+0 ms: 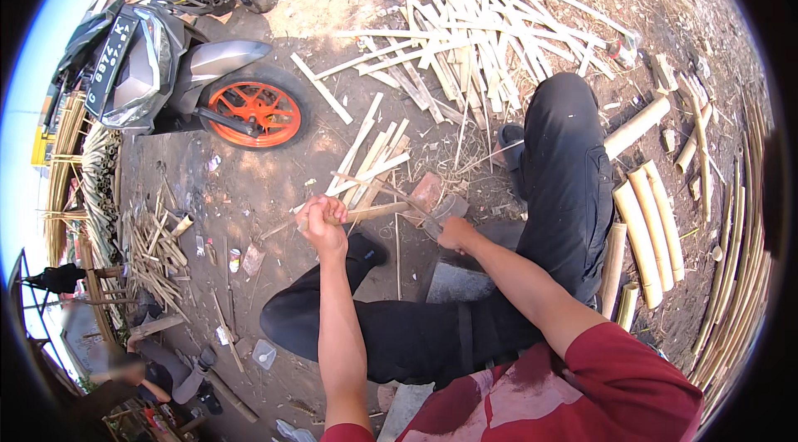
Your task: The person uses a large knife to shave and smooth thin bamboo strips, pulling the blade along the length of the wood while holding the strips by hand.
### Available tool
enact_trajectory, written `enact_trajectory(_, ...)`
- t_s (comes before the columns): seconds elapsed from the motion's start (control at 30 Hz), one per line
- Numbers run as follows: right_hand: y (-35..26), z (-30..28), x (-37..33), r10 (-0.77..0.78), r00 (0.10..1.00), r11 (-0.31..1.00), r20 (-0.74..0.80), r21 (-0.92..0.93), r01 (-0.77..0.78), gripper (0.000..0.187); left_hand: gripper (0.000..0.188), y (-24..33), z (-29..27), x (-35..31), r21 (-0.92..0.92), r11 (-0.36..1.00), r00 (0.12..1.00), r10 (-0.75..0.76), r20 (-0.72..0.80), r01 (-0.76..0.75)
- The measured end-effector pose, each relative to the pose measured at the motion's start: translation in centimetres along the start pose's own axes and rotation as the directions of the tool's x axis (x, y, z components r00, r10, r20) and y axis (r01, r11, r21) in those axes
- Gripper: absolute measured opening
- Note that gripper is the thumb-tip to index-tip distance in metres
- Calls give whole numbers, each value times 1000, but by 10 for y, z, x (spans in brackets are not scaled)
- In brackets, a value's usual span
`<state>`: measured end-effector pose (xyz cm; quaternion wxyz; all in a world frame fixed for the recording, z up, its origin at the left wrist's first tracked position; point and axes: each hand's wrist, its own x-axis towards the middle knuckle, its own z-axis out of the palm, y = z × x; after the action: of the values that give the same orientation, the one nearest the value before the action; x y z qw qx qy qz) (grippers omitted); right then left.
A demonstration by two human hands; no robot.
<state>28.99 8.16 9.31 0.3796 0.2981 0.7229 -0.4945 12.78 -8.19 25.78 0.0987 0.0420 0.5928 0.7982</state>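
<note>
My left hand (322,224) is closed around one end of a split bamboo piece (378,212), which points to the right, toward my other hand. My right hand (456,236) is wrapped round the handle of a long-bladed knife (426,216). Its blade slants up and to the left, close to the far end of the bamboo piece; I cannot tell whether they touch. A reddish brick (427,191) and a grey stone block (452,206) lie on the ground just beyond the knife. Several pale bamboo strips (378,161) lie past my left hand.
A big heap of split strips (474,47) spreads ahead. Thick bamboo lengths (638,234) and long poles (736,292) lie to the right. A motorcycle with an orange front wheel (254,112) stands at far left. Another person (170,371) sits at lower left, near scrap bamboo (158,246).
</note>
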Motion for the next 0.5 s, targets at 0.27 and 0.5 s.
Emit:
enact_trajectory(0.27, 16, -16, 9, 11, 993, 999, -120, -50, -17, 26, 30, -23, 26, 12, 18, 999, 992, -37, 121, 35)
enact_trajectory(0.5, 1, 0, -16, -20, 966, 991, -257, -134, -15, 37, 29, -11, 30, 0, 45, 999, 997, 34, -64, -31)
